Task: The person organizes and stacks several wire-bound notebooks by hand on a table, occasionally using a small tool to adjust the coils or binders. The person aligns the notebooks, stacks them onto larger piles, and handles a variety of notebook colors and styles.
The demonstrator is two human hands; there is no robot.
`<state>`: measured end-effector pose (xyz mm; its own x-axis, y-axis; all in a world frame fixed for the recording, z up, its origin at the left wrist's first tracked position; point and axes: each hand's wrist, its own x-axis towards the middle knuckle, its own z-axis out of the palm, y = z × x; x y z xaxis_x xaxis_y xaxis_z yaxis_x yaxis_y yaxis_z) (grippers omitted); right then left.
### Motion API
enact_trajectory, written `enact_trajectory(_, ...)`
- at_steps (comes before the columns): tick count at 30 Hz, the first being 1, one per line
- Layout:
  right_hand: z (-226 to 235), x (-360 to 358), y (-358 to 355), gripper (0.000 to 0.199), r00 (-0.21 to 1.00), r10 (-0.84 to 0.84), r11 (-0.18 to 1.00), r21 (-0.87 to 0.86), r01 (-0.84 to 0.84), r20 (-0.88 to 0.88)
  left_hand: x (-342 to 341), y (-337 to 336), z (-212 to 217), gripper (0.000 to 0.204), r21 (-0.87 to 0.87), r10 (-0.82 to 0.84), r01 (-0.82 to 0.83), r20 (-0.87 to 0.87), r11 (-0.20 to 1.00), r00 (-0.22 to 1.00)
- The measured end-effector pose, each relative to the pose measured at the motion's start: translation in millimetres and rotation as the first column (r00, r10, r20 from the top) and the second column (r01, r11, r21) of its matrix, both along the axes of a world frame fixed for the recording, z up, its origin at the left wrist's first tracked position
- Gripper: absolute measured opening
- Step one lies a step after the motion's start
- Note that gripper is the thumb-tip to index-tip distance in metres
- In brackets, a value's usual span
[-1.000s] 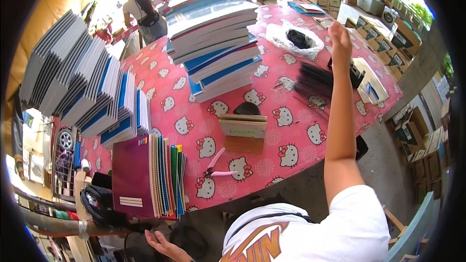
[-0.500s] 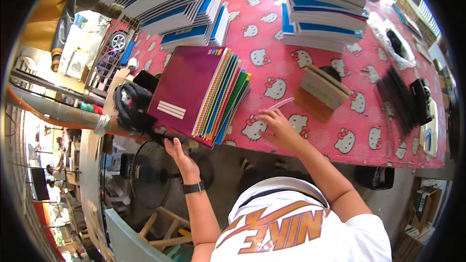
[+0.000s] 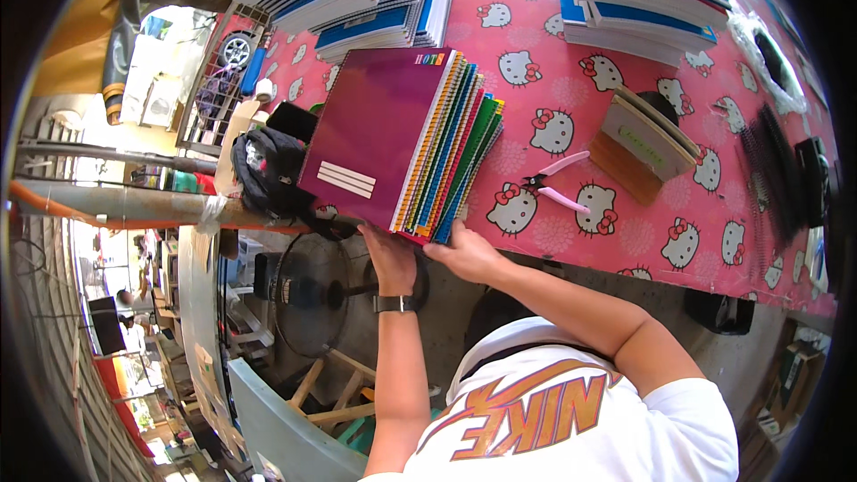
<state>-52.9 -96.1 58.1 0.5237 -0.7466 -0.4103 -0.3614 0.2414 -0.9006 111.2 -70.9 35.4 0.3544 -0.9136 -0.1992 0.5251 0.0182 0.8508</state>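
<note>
A stack of spiral-bound notebooks [image 3: 370,129], with a maroon cover on top and colourful coils along its right side, lies near the table's front edge. My left hand [image 3: 390,261] is at its near edge, fingers reaching under it and partly hidden. At the near right corner my right hand [image 3: 466,254] grips the stack, thumb on the side and the other fingertips out of sight. To the right of the stack, pink-handled nippers [image 3: 564,163] lie on the table with their handles spread apart.
Tall piles of blue-and-white books [image 3: 384,22] and more books [image 3: 638,31] stand at the back. A wooden holder [image 3: 644,147] and black binding coils [image 3: 775,183] are on the right. Left of the notebooks sits a black bag [image 3: 266,170]; a fan [image 3: 312,290] stands below the pink-covered table [image 3: 518,228].
My right hand has left the nippers and moved left to the stack's near corner. My left hand has come up against the near edge. The view has shifted slightly.
</note>
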Motion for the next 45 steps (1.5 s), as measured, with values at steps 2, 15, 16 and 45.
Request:
enact_trajectory(2,1.3,10.1,6.0,0.078,0.999,-0.011,0.998,-0.058,0.009,-0.047,-6.5,-4.3,4.8,0.065,-0.093,-0.08,0.071,-0.095,0.993,0.992)
enact_trajectory(15,-13.7,-154.0,-70.7,0.097,0.654,-0.129,0.793,-0.473,-0.383,-0.746,11.1,-3.6,116.0,0.099,-0.077,0.077,0.01,0.984,0.997,-0.158)
enact_trajectory(16,-15.6,-160.1,-73.6,0.102,0.614,-0.081,0.767,-0.442,-0.464,-0.785,-10.3,-10.4,131.4,0.104,0.022,-0.034,-0.039,0.945,0.999,-0.326)
enact_trajectory(45,6.9,-34.7,-14.8,0.044,0.967,0.108,0.437,-0.885,0.161,0.229,7.5,-73.3,153.2,0.071,0.423,-0.327,0.22,0.871,0.879,-0.367)
